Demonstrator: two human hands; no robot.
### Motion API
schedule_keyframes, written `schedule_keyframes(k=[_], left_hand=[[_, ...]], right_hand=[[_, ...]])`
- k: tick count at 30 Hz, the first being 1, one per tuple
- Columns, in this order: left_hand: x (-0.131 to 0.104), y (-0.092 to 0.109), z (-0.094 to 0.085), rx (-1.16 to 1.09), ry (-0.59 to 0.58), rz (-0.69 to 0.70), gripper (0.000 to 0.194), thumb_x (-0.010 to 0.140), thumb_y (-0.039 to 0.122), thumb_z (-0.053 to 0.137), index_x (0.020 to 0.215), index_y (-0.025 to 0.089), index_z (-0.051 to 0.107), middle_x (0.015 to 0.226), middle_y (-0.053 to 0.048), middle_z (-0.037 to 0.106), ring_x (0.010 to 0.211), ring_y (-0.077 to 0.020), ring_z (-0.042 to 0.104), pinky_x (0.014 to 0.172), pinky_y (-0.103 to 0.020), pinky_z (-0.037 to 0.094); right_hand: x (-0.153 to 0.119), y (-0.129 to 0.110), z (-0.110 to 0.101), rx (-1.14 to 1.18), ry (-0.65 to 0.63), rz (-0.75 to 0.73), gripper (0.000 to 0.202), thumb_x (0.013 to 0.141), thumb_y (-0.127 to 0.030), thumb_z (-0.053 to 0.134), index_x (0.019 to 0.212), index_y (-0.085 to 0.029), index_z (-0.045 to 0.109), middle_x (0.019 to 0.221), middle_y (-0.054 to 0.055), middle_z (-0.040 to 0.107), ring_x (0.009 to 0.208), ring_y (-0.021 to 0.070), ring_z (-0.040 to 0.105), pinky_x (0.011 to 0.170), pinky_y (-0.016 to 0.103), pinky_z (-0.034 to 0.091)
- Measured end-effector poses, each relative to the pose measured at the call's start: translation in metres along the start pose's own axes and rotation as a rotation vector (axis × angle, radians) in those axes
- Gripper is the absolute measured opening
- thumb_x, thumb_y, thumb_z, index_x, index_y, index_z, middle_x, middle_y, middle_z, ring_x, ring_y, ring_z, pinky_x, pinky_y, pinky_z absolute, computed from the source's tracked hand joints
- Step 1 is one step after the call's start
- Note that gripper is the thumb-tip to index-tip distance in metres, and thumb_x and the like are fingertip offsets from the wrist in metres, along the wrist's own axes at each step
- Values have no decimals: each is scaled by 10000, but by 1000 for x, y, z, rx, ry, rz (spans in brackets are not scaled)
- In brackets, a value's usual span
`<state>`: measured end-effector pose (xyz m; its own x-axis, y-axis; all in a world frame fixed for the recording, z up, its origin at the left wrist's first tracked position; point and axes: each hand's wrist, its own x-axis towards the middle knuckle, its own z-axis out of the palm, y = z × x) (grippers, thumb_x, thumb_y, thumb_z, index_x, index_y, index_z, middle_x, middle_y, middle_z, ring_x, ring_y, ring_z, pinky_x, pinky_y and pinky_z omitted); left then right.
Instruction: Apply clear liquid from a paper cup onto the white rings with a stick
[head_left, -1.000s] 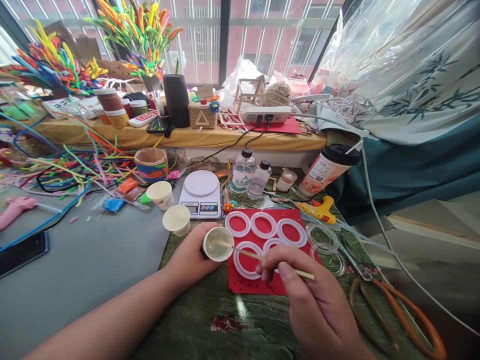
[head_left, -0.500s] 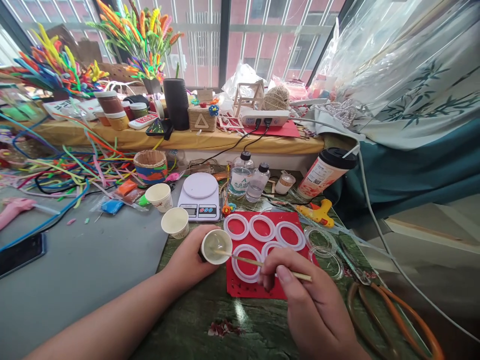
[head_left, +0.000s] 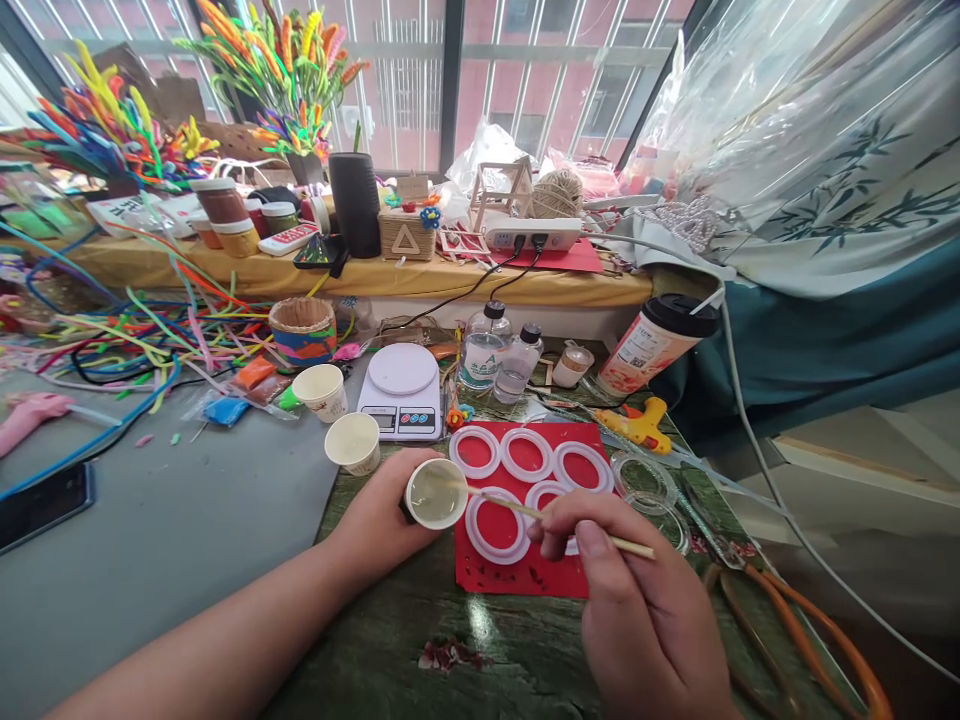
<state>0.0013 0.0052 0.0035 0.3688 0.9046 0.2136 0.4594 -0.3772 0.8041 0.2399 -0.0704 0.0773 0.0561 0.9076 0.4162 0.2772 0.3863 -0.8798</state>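
My left hand (head_left: 386,507) is wrapped round a paper cup (head_left: 436,494) that holds a clear, slightly yellowish liquid. Between the thumb and fingers of my right hand (head_left: 619,570) is a thin wooden stick (head_left: 517,507), its far end at the cup's right rim. Several white ring molds (head_left: 496,526) lie on a red sheet (head_left: 480,580) beside the cup, one partly behind my right hand. Two more paper cups (head_left: 352,444) stand to the left of the held one, near a white kitchen scale (head_left: 403,392).
Two clear bottles (head_left: 482,350) stand behind the molds. To the right are a tall drink cup (head_left: 652,340), a yellow glue gun (head_left: 641,426), clear rings (head_left: 645,483) and scissors (head_left: 810,620). A phone (head_left: 45,505) and pipe cleaners (head_left: 135,345) are at left.
My right hand has shifted right and slightly down with the stick, whose tip has moved from inside the cup to its right rim. My left hand holds the cup almost where it was.
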Motion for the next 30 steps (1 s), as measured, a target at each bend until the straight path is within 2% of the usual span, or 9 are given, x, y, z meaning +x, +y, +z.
schedule_keyframes(k=[2,5,8,11,14,18,22,26,30], left_hand=[[0,-1,0,4,3,2,452,861,230,807,1297,260,693,1299,-89,784,1194,-307,747,1077,-467,610],[-1,-2,1,10,2,2,463,863,236,817,1306,262,685,1302,-87,783,1196,-309,746,1061,-461,616],[-1,-2,0,21,-1,6,459,870,238,820,1307,264,682,1298,-85,785,1191,-308,748,1061,-459,615],[-1,-2,0,23,4,3,464,864,234,825,1305,262,682,1290,-85,788,1180,-307,753,1053,-453,621],[-1,-2,0,21,5,12,465,858,219,821,1300,269,686,1289,-78,789,1180,-305,755,1054,-447,620],[-1,-2,0,19,7,12,456,866,229,816,1299,267,680,1285,-77,786,1175,-302,752,1052,-449,616],[-1,-1,0,17,-12,8,449,878,238,813,1303,263,669,1304,-88,778,1194,-306,742,1065,-461,604],[0,-1,0,11,-11,-4,454,877,255,821,1304,259,665,1294,-89,778,1185,-308,743,1053,-458,609],[-1,-1,-1,16,-5,3,445,877,240,810,1299,262,672,1300,-83,778,1194,-306,744,1062,-452,605]], right_hand=[[1,0,1,12,-11,-4,258,1139,-239,502,1051,-263,744,909,30,753,815,198,703,739,290,579],[2,0,1,26,-78,24,294,1144,-246,489,968,-250,724,802,16,711,734,189,679,668,276,554],[2,1,0,15,-22,19,287,1149,-254,488,991,-254,728,845,18,727,763,186,687,694,273,561],[1,1,1,29,-56,24,308,1153,-260,481,954,-248,715,799,15,707,721,182,675,654,268,553],[0,1,2,10,17,4,275,1149,-244,490,1020,-255,732,862,20,728,769,182,691,690,268,565],[0,-3,1,-16,-78,-25,262,1129,-227,500,990,-254,720,800,3,721,714,179,693,658,271,555],[2,-6,0,-76,16,-34,247,1115,-207,511,1051,-262,744,877,16,761,788,188,721,712,280,568],[2,-5,0,-24,-89,-2,274,1117,-221,507,944,-247,717,770,0,717,696,174,688,644,265,550],[1,-2,-1,-22,10,26,275,1142,-232,493,1018,-261,737,854,10,741,781,179,704,698,262,560]])
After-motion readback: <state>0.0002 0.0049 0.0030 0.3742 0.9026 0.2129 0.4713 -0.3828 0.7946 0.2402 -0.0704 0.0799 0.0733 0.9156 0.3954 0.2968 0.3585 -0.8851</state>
